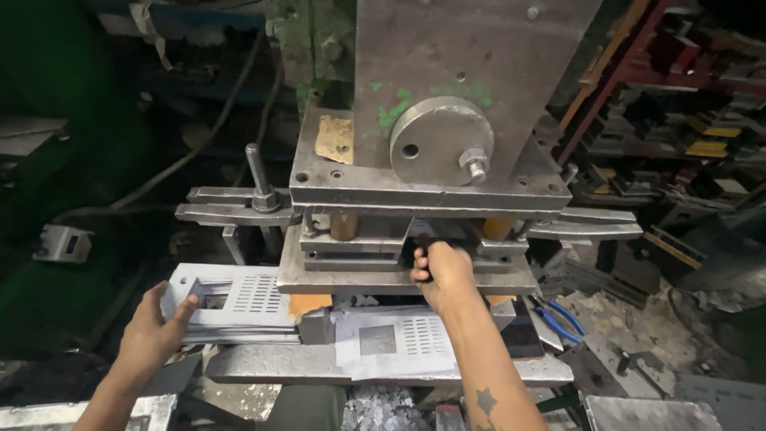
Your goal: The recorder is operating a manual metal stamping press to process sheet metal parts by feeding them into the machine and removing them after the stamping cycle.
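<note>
Cluttered workshop racks and a grimy steel press [431, 152] fill our view. Our left hand [152, 327] grips the edge of a stack of perforated grey metal sheets [231, 302] on the bench [319, 363]. Our right hand [443, 271] reaches into the die gap, fingers curled; what it holds is hidden. Blue-handled pliers [558, 318] lie to the right.
</note>
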